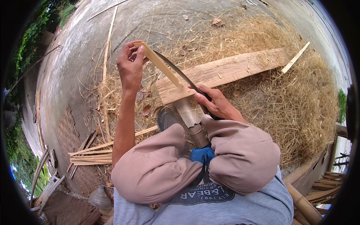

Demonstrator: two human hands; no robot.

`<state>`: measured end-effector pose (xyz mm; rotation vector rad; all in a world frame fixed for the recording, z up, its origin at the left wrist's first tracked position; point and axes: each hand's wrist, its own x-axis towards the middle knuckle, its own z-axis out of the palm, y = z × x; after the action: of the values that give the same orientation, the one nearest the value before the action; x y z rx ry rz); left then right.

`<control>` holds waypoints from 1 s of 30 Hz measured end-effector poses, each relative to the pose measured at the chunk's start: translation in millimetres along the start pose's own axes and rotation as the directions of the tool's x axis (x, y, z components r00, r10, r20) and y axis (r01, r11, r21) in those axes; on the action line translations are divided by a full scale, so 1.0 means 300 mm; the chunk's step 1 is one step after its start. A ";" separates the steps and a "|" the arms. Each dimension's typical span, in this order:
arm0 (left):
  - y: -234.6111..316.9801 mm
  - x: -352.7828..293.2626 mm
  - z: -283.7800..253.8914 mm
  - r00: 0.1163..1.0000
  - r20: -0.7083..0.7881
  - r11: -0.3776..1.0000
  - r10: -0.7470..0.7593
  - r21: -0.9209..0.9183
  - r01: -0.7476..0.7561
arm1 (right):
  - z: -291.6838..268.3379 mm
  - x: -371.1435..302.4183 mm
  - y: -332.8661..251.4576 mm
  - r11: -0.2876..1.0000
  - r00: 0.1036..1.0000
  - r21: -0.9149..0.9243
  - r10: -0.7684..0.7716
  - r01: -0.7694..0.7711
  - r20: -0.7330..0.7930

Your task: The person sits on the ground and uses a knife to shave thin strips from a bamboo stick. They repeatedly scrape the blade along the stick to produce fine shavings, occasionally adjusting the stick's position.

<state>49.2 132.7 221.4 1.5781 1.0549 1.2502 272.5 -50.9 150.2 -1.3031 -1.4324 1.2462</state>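
Note:
My left hand (130, 65) is raised and pinches the upper end of a flat, pale bamboo strip (161, 64) between thumb and fingers. The strip slants down to the right, its lower end notched and close to the near end of a thick wooden board (228, 71). Closed around the dark handle of a long knife, my right hand (219, 104) is just above my right knee. The knife's narrow dark blade (176, 69) runs up and left alongside the strip; I cannot tell whether they touch. Small chips lie on the board.
Curly shavings (300, 105) cover the ground around the board. Beneath its near end stands a tube-like support (187, 112), with blue cloth (202, 153) between my legs. Split bamboo strips (90, 157) lie at left, near a grey jug-like vessel (100, 198). A loose strip (296, 58) lies at right.

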 end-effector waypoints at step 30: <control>0.020 -0.005 0.020 0.996 0.094 1.000 0.003 0.001 -0.003 | 0.008 -0.017 -0.004 0.997 0.997 -0.011 0.074 -0.074 0.005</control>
<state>55.4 128.9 225.8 1.6239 0.9937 1.1658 270.6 -56.1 151.1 -1.3722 -1.4072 1.2929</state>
